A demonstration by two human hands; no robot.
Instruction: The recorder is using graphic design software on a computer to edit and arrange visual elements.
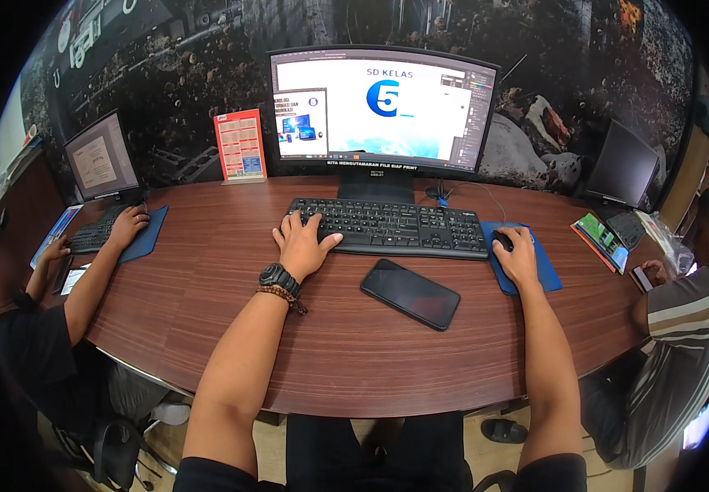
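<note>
My left hand (pixel 302 249) rests with spread fingers on the left end of a black keyboard (pixel 395 225), thumb out to the side. A dark watch (pixel 278 279) and a beaded bracelet sit on that wrist. On a blue mouse pad (pixel 543 272), my right hand (pixel 518 258) is wrapped over a black computer mouse (pixel 501 239). Between my forearms a black smartphone (pixel 412 293) lies at a slant, its screen dark. Behind the keyboard stands a wide curved monitor (pixel 420 115), lit with a design window in white and blue.
A red-and-white desk calendar (pixel 240 146) stands left of the monitor on the brown wooden desk (pixel 199 287). At the left, a co-worker uses another keyboard (pixel 99 230) and monitor. Someone at the right holds a phone (pixel 642 279), near a dark monitor (pixel 623 164) and a booklet (pixel 600 240).
</note>
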